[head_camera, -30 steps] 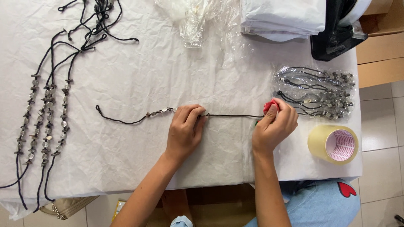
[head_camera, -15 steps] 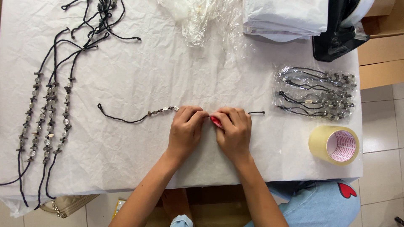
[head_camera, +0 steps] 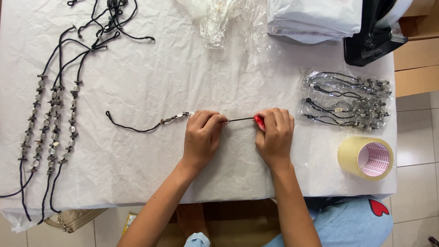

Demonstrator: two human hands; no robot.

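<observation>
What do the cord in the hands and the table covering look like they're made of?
The cord between the left hand and right hand looks like matte black string or waxed cotton: thin, limp, curving loosely. Its beads seem metal or stone. The table covering looks like thin white plastic or paper, finely crinkled.

Both hands (head_camera: pixel 203 137) (head_camera: pixel 274 135) close together, pinching.

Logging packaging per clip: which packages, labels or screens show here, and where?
Clear bags of beaded cords: right of the hands, flat, see-through.
Crumpled clear plastic bags: top centre, empty-looking.
Tape roll: lower right, tan, patterned pink-and-white core.
No screens or signs.
</observation>
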